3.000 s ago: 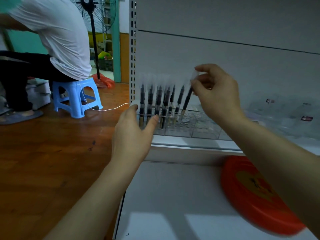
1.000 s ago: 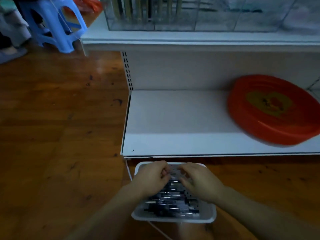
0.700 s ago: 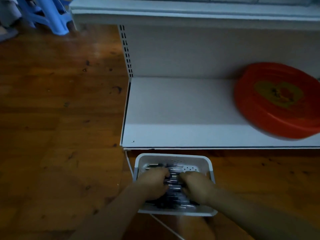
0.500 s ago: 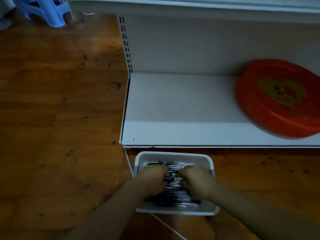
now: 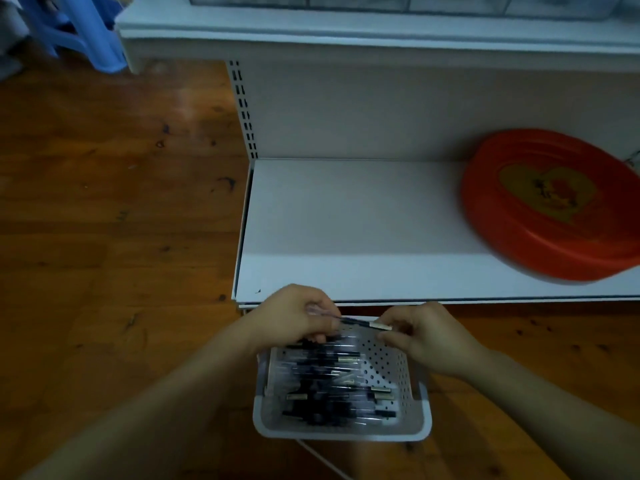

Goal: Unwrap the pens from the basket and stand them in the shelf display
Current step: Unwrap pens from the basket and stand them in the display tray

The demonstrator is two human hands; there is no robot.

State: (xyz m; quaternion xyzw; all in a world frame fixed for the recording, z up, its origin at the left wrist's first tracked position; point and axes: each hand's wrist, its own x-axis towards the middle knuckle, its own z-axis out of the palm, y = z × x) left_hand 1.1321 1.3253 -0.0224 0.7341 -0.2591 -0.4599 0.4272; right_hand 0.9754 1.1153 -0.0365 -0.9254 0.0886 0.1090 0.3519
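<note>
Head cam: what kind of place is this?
Probably a small shop being stocked. White slotted retail shelving stands on a wooden floor, and both hands, left hand and right hand, hold one pen over a basket full of pens.

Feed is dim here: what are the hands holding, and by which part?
One wrapped pen, held level above the basket: left hand grips one end, right hand pinches the pale-tipped end.
</note>
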